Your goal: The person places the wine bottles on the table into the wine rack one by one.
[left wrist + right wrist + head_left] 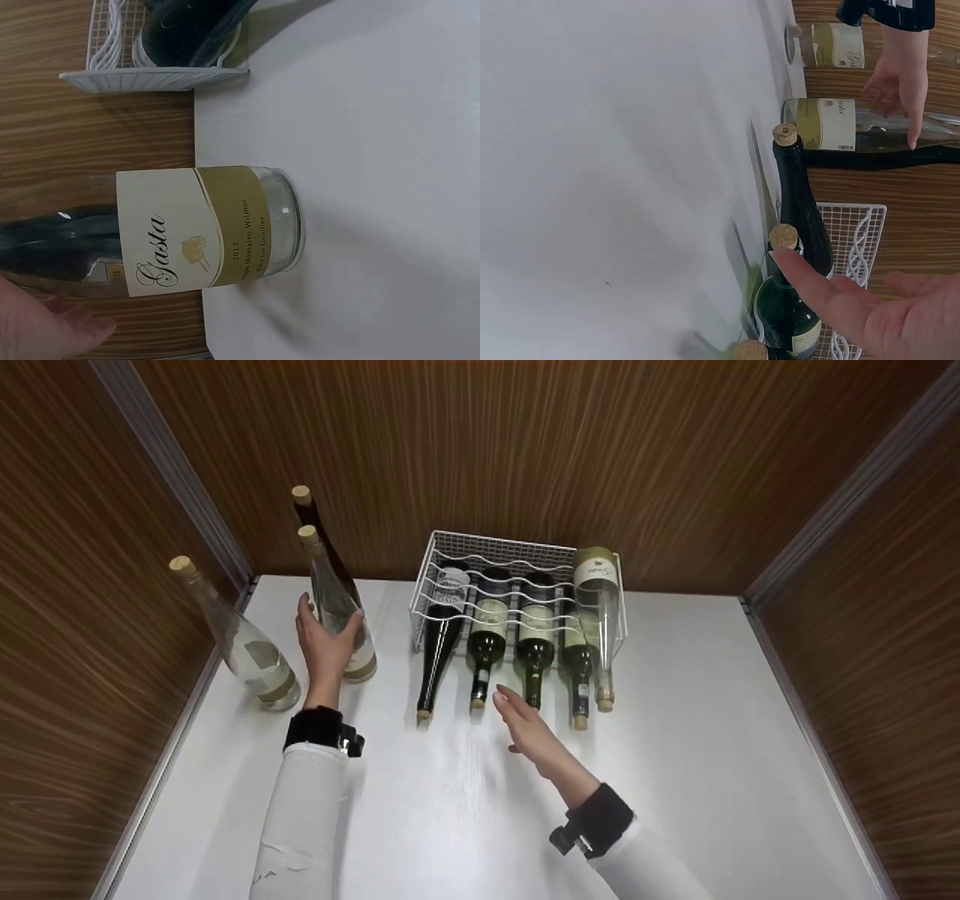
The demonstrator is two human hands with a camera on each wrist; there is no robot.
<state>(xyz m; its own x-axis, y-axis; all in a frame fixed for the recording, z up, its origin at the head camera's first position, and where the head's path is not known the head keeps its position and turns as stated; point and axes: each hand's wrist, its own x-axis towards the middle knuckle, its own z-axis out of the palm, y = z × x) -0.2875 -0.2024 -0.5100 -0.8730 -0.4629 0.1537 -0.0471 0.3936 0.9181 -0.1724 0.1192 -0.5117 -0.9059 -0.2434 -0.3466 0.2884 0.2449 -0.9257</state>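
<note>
My left hand [328, 649] is spread about a clear glass bottle [335, 592], with the thumb on its right and the fingers on its left. This bottle stands upright on the white surface, corked, and the left wrist view reads "Gasta" on its label [161, 232]. Some space shows there between fingers and glass. My right hand [534, 735] hovers before the rack with extended fingers and carries nothing. Close by it are the necks of a green bottle [535, 652] and another green bottle [487, 645] lying in the white wire rack [517, 540].
Behind the left hand's bottle stands a dark corked bottle [330, 532]. Another clear bottle [255, 652] stands further left. The rack also bears a dark bottle [437, 652], a green bottle [577, 660] and a clear bottle [606, 622], necks forward. Wood-grain panels [510, 450] enclose the white surface.
</note>
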